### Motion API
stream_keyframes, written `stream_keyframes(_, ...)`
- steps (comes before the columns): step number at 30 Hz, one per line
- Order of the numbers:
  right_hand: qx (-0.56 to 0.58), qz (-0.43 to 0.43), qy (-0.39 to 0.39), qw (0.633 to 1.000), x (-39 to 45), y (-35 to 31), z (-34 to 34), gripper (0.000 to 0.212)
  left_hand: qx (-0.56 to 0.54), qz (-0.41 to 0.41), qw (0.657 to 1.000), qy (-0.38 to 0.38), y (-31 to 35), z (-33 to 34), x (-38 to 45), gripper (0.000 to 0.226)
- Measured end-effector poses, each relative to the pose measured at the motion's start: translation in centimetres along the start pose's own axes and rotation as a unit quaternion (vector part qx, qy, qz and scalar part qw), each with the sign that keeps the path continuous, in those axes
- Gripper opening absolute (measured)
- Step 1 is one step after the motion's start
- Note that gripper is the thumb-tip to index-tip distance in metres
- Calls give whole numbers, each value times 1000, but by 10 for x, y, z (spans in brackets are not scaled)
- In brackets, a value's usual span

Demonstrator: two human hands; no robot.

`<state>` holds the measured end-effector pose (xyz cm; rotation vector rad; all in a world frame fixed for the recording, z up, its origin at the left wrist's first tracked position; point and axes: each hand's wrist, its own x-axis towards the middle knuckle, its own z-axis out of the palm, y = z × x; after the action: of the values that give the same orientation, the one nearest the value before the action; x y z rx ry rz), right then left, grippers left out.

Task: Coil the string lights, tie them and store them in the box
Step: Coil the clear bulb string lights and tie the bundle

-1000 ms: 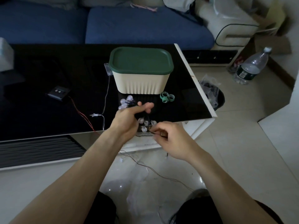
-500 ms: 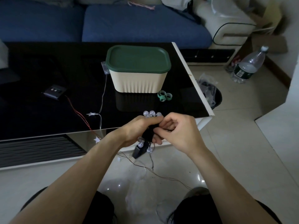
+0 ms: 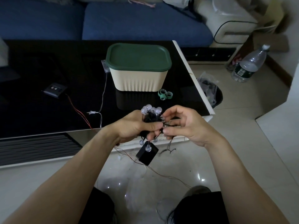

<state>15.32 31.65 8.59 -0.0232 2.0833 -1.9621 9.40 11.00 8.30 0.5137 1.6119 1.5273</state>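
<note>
A: What is the grip doing?

B: The left hand point(image 3: 137, 125) is curled tight round the string lights point(image 3: 151, 116), a dark coiled bundle with clear round bulbs standing out of its top. The right hand point(image 3: 186, 125) sits just beside it, thumb and fingers pinching a dark strand at the bundle's right side.

A: Where is the bundle?

B: In the air, over the table's near edge, toward its near right corner. It touches nothing but the hands.

A: And below the hands?

B: A black battery box point(image 3: 146, 153) hangs under the left hand, with a few bulbs beside it. A short frayed end of dark cord dangles beneath the right hand. Thin wires point(image 3: 161, 173) trail across the shiny floor tiles.

A: The box?

B: The cream box point(image 3: 139, 78) stands on the black table point(image 3: 48, 110), toward its right edge, with the green lid point(image 3: 138, 56) on it. Just in front of it, toward the right, lie green ties point(image 3: 165, 94) rolled into small loops.

A: Anything else on the table?

B: A clear wire with a small star point(image 3: 91, 112) runs from a clear case at the box's left side to the near edge. A small grey switch unit point(image 3: 55, 90) with red wires lies well to the left.

A: Beyond the table?

B: A blue sofa point(image 3: 97, 18) behind the far edge, a plastic bottle point(image 3: 249, 65) on the floor to the right.
</note>
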Motion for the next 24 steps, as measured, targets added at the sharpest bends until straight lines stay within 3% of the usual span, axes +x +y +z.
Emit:
stream_keyframes(7, -106, -39, 91, 989, 4, 4, 10, 32, -66, -20, 997, 18, 2, -6, 0, 23)
stream_keyframes(10, -93, -14, 140, 986, 5, 4, 8, 36, -150, 0, 986, 76, 1, -6, 3, 22)
stream_keyframes(12, -78, 7, 169, 982, 6, 5, 6, 34, -246, 21, 958, 146, -1, -9, 9, 16)
stream_keyframes(15, -136, -24, 208, 968, 6, 6, 2, 12, -383, 43, 900, 201, -1, -15, 16, 14)
stream_keyframes(16, -166, -44, 205, 963, 6, 6, 2, 4, -425, 44, 879, 212, -1, -17, 16, 18)
stream_keyframes(18, -224, -71, 171, 957, 5, 8, 5, 8, -475, 45, 846, 239, 0, -19, 16, 25)
stream_keyframes(21, -279, -80, 104, 951, 6, 13, 16, 15, -443, 85, 863, 227, -4, -18, 18, 31)
stream_keyframes(24, -328, -98, 74, 937, 8, 16, 29, 17, -360, 76, 904, 217, -9, -11, 19, 16)
